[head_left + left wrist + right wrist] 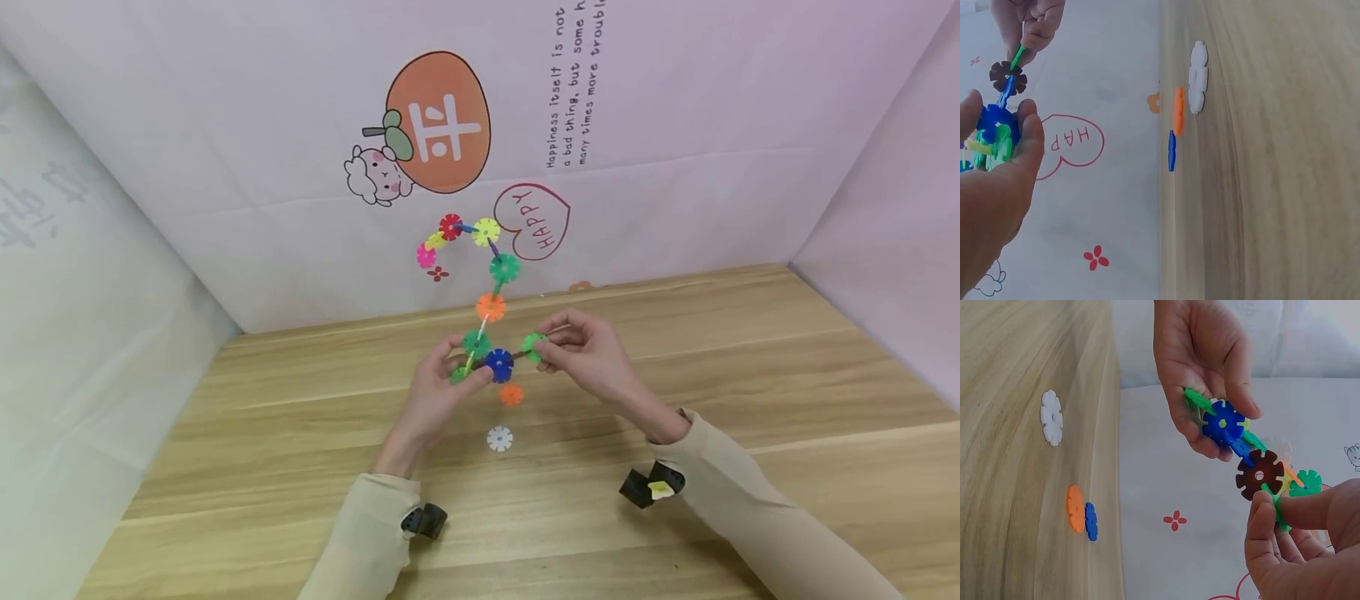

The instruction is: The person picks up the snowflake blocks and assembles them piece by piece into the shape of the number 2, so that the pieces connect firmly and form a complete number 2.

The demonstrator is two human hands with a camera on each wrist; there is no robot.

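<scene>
A chain of notched plastic snowflake discs, among them an orange disc (491, 307), rises from the hands and bends over to a pink disc (426, 256) at its far end. Low on the chain, my left hand (435, 392) grips it around a dark blue disc (498, 367) and green discs. Between thumb and fingers, my right hand (592, 358) pinches a light green disc (533, 347). That disc meets the edge of a brown disc (1250, 478), which links through a blue disc (1238, 449) to the part in the left hand. Fingers hide some of the green pieces.
On the wooden table (300, 450) below the hands lie a loose orange disc (512, 395) and a white disc (500, 438). Beside the orange one, a blue disc (1090, 522) shows in the right wrist view. A printed white backdrop (300, 125) stands behind the table.
</scene>
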